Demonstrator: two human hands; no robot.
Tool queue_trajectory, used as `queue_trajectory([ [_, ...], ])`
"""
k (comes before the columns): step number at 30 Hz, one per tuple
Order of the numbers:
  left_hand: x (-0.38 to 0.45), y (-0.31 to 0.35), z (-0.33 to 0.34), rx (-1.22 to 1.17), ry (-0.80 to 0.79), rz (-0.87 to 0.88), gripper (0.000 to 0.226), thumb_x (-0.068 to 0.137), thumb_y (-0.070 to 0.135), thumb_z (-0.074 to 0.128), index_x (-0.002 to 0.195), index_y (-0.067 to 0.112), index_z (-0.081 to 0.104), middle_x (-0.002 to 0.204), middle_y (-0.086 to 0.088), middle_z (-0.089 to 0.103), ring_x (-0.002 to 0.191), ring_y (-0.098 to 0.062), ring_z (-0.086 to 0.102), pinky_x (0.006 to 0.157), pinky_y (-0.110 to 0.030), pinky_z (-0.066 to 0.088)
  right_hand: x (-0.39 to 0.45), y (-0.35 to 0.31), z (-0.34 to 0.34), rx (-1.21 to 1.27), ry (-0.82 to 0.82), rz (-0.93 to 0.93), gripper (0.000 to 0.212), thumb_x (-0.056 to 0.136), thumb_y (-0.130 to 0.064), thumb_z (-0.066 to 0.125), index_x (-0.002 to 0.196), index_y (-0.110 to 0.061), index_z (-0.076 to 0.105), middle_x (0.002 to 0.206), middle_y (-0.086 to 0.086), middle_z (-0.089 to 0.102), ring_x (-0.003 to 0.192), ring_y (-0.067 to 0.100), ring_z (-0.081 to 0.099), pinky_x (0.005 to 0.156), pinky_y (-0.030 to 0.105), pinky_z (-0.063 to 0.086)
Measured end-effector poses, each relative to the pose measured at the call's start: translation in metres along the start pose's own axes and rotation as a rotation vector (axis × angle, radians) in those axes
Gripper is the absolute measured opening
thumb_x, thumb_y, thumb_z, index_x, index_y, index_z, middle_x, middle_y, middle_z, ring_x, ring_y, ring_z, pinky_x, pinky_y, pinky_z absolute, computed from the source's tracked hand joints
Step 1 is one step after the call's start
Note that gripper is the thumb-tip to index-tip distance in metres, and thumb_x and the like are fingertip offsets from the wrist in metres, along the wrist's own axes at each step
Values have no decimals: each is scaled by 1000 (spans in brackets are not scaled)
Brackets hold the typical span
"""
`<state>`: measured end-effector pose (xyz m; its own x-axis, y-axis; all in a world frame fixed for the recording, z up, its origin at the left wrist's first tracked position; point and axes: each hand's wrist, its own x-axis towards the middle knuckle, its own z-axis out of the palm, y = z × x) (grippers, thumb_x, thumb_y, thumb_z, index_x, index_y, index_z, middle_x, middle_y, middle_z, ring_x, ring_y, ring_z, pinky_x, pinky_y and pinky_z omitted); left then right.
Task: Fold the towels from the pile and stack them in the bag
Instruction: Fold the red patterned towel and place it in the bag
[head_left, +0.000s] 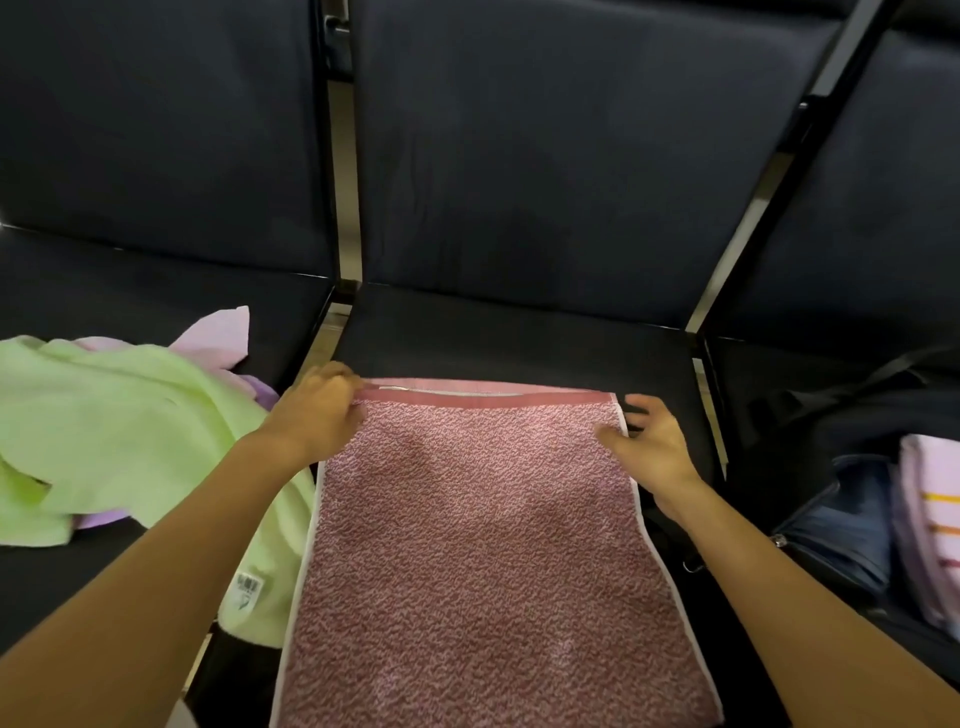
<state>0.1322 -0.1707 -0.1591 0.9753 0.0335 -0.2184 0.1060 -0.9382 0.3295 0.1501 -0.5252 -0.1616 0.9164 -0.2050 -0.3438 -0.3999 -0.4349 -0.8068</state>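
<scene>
Pink towel (483, 545) spread flat on chair seat (519, 332).
Left hand (319, 410) pinches its far-left corner; right hand (649, 441), fingers spread, touches its far-right edge.

Pink towel (467, 545): nubbly terry cloth, matt, with a smooth flat-woven band at the far edge and white hem. Green towel (104, 415): soft fleecy cloth, matt, small paper-like tag. Chair seat (519, 332): dark woven fabric, matt. Chair frame (347, 208): glossy metal. Bag (831, 525): dark synthetic cloth, slight sheen
</scene>
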Motion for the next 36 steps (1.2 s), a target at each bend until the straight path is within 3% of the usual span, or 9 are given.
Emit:
queue_trajectory([
  [4,4,2,-1,-45,9,6,21,89,17,65,107,6,67,109,-5,41,110,-28,51,104,-38,39,-3,-2,1,59,-135,29,19,91,-15,71,109,-15,66,103,3,71,89,15,68,73,27,54],
  [8,7,6,-5,-89,73,72,10,89,15,67,91,6,71,96,-1,49,95,-24,57,83,-29,41,-5,-5,3,73,-145,-35,10,96,-22,65,103,-19,71,92,-1,74,82,11,70,68,21,51],
  [11,7,3,-7,-121,96,103,11,91,15,64,86,9,72,92,1,56,89,-20,56,80,-28,38,-5,-4,4,88,-162,-42,18,102,-23,54,98,-19,72,94,4,74,85,17,70,72,25,54],
  [16,5,3,-9,-162,102,105,13,91,12,64,86,7,76,101,-6,68,100,-25,61,92,-34,45,-3,-3,2,87,-154,-59,27,105,-23,46,103,-17,71,93,3,73,83,15,69,68,21,50],
  [21,3,6,-12,-197,157,41,14,91,14,65,90,5,76,90,-10,72,82,-18,58,81,-31,44,1,-1,-2,70,-60,-78,29,104,-14,46,98,-13,74,92,9,74,88,24,70,75,34,57],
  [25,3,11,-19,-199,254,23,13,88,16,69,92,6,77,90,-11,72,81,-14,53,78,-27,38,4,-4,-5,148,60,-107,20,100,-11,55,100,-15,75,88,-4,75,78,6,71,60,12,52],
  [28,2,15,-21,-194,246,51,12,87,17,71,90,7,77,88,-9,72,78,-13,54,78,-27,40,6,-3,0,161,14,-113,16,95,-25,66,103,-14,74,91,-1,75,84,11,73,71,20,55],
  [31,1,16,-23,-189,233,59,11,86,17,71,87,7,77,85,-8,72,75,-11,54,78,-27,41,11,1,3,87,107,-154,17,89,-21,73,102,-11,75,93,1,75,89,13,72,83,29,58],
  [36,-3,15,-30,-219,246,22,13,83,21,75,83,8,77,77,-7,70,74,-15,59,75,-31,44,7,-3,-1,76,253,-334,13,97,-27,62,94,-16,68,84,-5,70,73,-4,66,66,10,51],
])
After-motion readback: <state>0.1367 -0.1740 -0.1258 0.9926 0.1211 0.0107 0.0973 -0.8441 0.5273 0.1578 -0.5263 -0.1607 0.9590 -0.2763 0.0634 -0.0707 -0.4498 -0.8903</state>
